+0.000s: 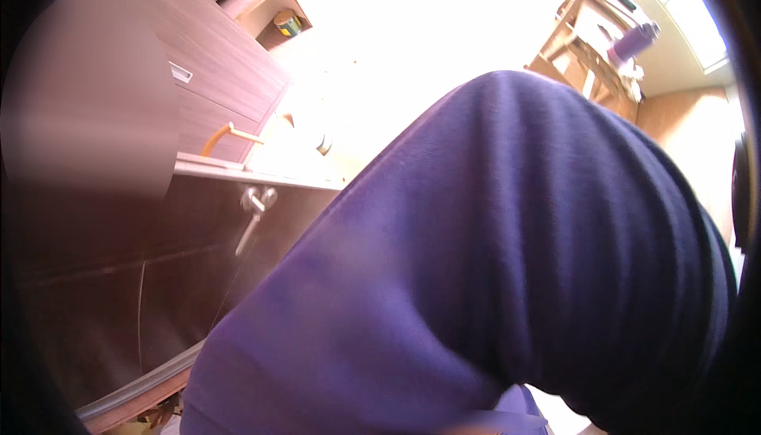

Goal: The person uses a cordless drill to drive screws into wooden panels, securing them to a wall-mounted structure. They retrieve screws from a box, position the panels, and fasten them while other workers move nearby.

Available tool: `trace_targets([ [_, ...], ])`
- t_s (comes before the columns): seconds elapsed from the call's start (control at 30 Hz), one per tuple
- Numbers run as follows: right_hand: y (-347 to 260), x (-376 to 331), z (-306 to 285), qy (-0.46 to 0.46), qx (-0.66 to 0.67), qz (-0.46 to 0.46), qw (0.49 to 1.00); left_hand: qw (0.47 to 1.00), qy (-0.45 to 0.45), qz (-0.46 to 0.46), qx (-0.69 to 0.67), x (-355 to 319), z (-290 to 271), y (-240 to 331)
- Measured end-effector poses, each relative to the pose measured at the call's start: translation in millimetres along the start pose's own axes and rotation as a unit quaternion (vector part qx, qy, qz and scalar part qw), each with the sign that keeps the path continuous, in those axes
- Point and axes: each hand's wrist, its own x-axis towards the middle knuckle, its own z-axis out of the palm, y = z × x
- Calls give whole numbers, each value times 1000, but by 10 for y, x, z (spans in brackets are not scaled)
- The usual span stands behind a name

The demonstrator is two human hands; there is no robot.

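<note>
Both hands hidden behind purple sleeve (507,276).

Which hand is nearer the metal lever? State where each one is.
Cannot tell: neither hand is in view. Only purple cloth shows, filling the middle and right, its edge lying just right of the metal lever.

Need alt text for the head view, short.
A large purple sleeve fills most of the head view, blocking both hands. Behind it at left are brown cabinet drawers with an orange handle, and a metal lever on a dark panel. A purple bottle stands on a wooden shelf unit at upper right.
</note>
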Motion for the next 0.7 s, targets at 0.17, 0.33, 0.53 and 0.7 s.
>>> trace_targets([
  [0.17, -1415, 1050, 45, -23, -8, -4, 1000, 998, -16, -58, 18, -371, -952, -1172],
  [0.33, -2869, 1903, 3, -42, -17, -23, 999, 993, -43, -104, 33, -726, -1988, -2188],
  [0.53, -4474, 2604, -170, -40, -8, -71, 997, 975, -156, -144, 61, -770, -3033, -3259],
  [0.7, -5284, 3412, -506, -3, -144, -68, 987, 958, -211, -151, 123, -303, -3508, -4243],
])
